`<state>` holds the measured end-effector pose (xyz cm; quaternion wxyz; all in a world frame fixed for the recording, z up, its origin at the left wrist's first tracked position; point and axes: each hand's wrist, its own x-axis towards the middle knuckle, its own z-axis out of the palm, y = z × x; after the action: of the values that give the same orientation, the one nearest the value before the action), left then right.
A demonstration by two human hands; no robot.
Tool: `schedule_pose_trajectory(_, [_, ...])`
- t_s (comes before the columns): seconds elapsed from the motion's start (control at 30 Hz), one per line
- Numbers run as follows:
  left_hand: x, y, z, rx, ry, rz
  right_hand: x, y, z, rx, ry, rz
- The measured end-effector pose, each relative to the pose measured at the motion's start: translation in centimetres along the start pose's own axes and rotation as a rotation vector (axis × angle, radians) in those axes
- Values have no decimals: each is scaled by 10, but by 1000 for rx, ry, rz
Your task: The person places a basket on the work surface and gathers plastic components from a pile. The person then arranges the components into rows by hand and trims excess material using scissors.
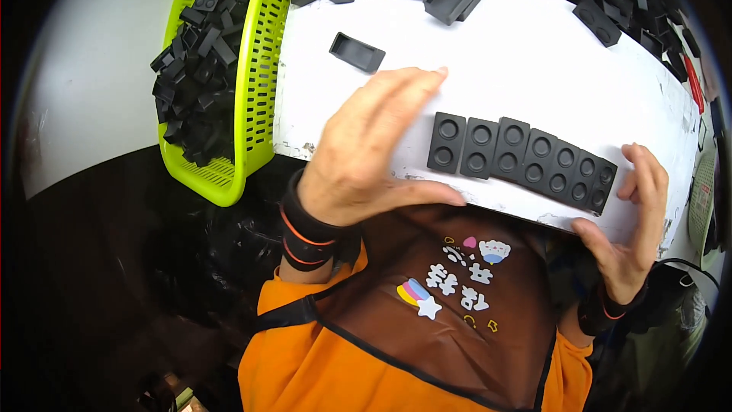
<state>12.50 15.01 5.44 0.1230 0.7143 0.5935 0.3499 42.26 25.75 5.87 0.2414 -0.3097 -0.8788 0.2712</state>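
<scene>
Across the frame's middle, a row of black trays (522,162) lies on the white counter (518,69). My left hand (366,152) and right hand (629,221) flank its ends, grips spread and empty, likely to square it. Upper left, a green basket (255,76) holds more.

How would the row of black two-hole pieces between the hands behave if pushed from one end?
The row of black pieces is separate flat blocks laid side by side, so it would probably buckle or scatter. Each looks stiff, light and unlikely to roll. The white table looks smooth, so they likely slide easily.
</scene>
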Motion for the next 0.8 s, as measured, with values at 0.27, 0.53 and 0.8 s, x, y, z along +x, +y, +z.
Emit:
schedule_pose_trajectory(0.27, [0, 50, -1, -95, -152, -71, -3, -32, -10, 118, -84, -8])
schedule_pose_trajectory(0.53, [34, 11, 2, -198, -186, -232, 43, -19, -4, 347, -107, 407])
schedule_pose_trajectory(0.8, [6, 11, -6, 57, 59, -211, 9, -5, -19, -84, 85, 121])
